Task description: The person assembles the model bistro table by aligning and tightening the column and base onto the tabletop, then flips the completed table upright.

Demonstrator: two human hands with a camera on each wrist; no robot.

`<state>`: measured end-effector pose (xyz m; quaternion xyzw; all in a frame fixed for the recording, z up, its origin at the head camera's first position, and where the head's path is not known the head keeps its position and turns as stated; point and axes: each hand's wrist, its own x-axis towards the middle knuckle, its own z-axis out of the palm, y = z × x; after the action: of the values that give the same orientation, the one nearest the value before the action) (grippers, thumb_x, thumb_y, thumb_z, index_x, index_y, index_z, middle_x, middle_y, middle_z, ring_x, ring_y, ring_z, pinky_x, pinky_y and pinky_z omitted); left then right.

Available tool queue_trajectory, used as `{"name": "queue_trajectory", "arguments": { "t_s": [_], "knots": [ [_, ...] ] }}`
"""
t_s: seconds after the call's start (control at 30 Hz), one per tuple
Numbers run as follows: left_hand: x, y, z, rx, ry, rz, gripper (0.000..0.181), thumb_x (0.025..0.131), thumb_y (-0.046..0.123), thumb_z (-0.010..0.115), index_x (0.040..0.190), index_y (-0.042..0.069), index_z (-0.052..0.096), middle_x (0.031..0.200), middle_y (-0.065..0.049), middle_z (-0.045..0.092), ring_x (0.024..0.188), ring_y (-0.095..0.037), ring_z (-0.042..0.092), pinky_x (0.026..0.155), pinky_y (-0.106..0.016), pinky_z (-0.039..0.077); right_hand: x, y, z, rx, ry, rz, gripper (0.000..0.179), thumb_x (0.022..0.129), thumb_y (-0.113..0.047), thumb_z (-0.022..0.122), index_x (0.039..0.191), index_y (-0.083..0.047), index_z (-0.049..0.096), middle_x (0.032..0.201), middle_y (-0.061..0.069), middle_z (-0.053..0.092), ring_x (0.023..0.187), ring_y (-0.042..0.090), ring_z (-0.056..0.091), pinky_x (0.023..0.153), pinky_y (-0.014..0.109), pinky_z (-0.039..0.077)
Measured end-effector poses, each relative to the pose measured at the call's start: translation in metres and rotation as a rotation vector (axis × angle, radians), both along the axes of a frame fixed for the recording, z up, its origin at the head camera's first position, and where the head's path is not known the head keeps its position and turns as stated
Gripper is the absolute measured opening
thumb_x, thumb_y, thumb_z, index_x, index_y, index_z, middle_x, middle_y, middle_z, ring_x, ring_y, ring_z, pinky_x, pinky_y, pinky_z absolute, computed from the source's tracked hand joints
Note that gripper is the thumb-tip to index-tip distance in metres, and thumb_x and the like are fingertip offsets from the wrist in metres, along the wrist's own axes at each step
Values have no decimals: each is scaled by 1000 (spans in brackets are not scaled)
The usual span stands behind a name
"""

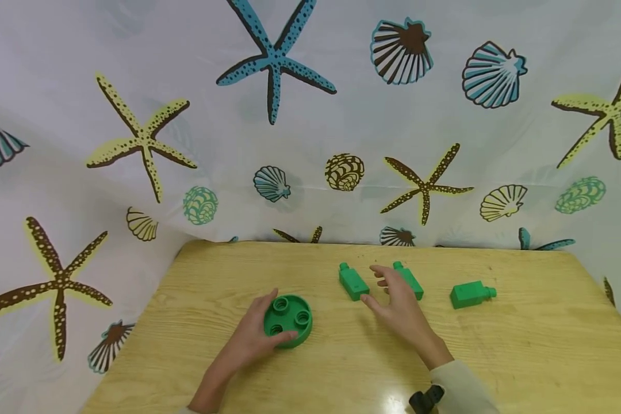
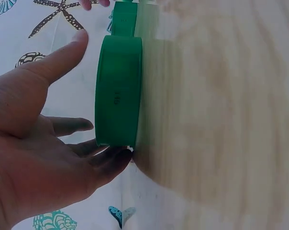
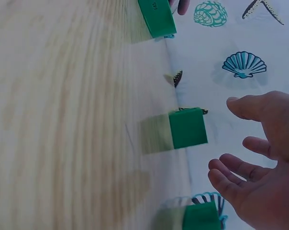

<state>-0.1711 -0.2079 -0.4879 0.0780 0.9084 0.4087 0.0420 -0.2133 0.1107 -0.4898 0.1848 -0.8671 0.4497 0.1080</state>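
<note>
The green round base [image 1: 288, 315] is set flat on the desk [image 1: 352, 374], so its three ringed sockets are left exposed; it seems lightly steadied by the left grip [image 1: 253, 329], spread wide, fingertips at its edge. Right of the base, three bottle-shaped green blocks [image 1: 467, 295] are laid down, the right grip [image 1: 399, 306] held wide, empty, near two.

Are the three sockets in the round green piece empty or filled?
Empty: the round green piece shows three open sockets, no block inserted.
</note>
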Motion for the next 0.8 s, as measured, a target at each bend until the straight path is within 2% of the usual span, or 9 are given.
{"name": "queue_trajectory", "arguments": {
  "t_s": [0.17,0.4,0.63,0.8],
  "knots": [
    [2,3,-2,-20,18,4,110,74,34,95,158,-3,34,151,-28,38,136,-48,43,108,-64,41,-8,-19,-5,-2,-61,-16,61,93,-16,79,145,-2,51,134,21,59,114,36,62,96,50,54],
    [2,7,-8,0,31,-10,109,71,27,97,155,-7,36,149,-25,41,134,-44,46,106,-60,43,-15,-35,-9,36,-116,-91,61,90,-17,82,142,0,55,125,18,62,113,35,61,95,52,53],
    [5,13,-8,31,24,-17,109,70,28,98,155,-6,38,144,-24,42,129,-43,48,105,-59,43,-17,-39,-15,43,-93,-123,50,91,-8,79,136,0,60,123,20,65,113,38,62,94,54,53],
    [5,15,-6,31,31,-30,107,70,27,98,154,-5,40,144,-22,44,131,-42,48,107,-60,43,-16,-37,-15,19,-88,-116,38,95,-9,75,130,-1,66,127,16,68,117,35,63,97,51,53]
  ]
}}
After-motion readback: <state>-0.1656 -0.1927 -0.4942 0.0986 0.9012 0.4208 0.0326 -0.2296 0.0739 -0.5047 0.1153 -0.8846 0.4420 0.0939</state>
